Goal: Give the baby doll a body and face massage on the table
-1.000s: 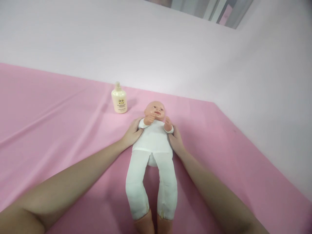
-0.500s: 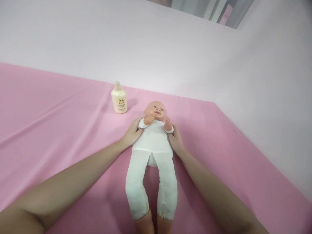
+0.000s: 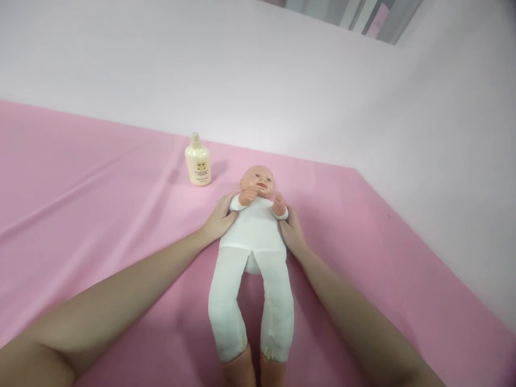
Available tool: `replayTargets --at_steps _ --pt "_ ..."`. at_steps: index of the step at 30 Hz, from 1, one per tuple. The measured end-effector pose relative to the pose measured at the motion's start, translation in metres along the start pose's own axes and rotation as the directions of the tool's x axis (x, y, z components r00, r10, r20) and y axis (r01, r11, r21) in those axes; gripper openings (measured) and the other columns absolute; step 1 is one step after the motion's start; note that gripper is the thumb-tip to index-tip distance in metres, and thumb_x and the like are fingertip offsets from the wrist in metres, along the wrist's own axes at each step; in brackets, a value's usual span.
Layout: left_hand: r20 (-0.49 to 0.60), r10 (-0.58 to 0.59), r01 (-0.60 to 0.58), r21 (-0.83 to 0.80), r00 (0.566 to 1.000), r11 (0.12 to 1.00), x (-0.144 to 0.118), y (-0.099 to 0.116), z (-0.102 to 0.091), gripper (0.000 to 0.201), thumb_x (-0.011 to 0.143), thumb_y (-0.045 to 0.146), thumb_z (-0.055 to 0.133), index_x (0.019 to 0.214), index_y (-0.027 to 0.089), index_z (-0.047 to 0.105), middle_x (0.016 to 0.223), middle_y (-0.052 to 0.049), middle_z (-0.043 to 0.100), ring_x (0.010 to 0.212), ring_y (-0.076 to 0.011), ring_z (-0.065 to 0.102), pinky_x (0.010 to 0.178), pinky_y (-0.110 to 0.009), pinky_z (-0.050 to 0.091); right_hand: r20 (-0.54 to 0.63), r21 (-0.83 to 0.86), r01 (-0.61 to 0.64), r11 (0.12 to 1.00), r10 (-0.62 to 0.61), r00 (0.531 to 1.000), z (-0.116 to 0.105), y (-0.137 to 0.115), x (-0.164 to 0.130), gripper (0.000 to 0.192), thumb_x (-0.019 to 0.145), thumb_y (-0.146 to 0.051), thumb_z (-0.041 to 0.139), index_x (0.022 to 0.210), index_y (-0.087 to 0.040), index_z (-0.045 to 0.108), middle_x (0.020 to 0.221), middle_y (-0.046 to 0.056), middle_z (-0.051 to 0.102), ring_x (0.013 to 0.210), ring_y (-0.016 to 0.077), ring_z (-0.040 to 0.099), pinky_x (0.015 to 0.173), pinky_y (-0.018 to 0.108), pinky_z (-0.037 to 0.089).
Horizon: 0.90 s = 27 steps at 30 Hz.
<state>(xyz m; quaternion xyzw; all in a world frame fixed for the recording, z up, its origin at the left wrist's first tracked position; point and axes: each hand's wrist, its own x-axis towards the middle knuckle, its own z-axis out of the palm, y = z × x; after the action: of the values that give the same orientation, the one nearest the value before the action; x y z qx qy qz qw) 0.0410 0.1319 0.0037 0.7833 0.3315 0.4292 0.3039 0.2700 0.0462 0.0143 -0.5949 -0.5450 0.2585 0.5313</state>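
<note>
Both bare forearms are stretched forward and angled inward toward each other. The left hand (image 3: 219, 219) is cupped with the palm turned inward, fingers lightly curled. The right hand (image 3: 292, 234) is mirrored opposite, palm inward, fingers extended.

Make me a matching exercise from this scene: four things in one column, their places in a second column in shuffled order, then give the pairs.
1. doll
2. bottle
3. left hand
4. right hand

A. upright on the pink cloth, beyond the doll's head
B. against the doll's side, image right
C. on its back between both hands
D. against the doll's side, image left

Pairs: 1-C, 2-A, 3-D, 4-B
</note>
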Motion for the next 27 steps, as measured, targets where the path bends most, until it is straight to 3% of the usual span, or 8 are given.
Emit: replayTargets --at_steps 9,27 --pt "-0.001 -0.002 0.002 -0.011 1.000 1.000 -0.0003 0.0002 0.0001 0.052 0.084 0.019 0.048 0.136 0.026 0.043 0.135 -0.007 0.051 0.125 -0.0253 0.047 0.110 -0.047 0.035 0.020 0.017 0.021 1.000 -0.021 1.000 0.0005 -0.0039 0.0006 0.053 0.080 -0.019 0.048 0.132 -0.024 0.048 0.140 0.005 0.053 0.128 0.0229 0.049 0.111 0.044 0.039" --pt "0.007 -0.004 0.004 0.000 1.000 1.000 -0.0005 0.0033 -0.0003 0.054 0.085 0.018 0.047 0.137 0.026 0.041 0.137 -0.007 0.050 0.127 -0.0253 0.046 0.111 -0.047 0.034 0.016 0.014 -0.007 1.000 0.007 1.000 -0.0017 0.0005 0.0001 0.045 0.081 -0.020 0.047 0.126 -0.025 0.051 0.129 0.005 0.059 0.120 0.0226 0.054 0.105 0.045 0.043"
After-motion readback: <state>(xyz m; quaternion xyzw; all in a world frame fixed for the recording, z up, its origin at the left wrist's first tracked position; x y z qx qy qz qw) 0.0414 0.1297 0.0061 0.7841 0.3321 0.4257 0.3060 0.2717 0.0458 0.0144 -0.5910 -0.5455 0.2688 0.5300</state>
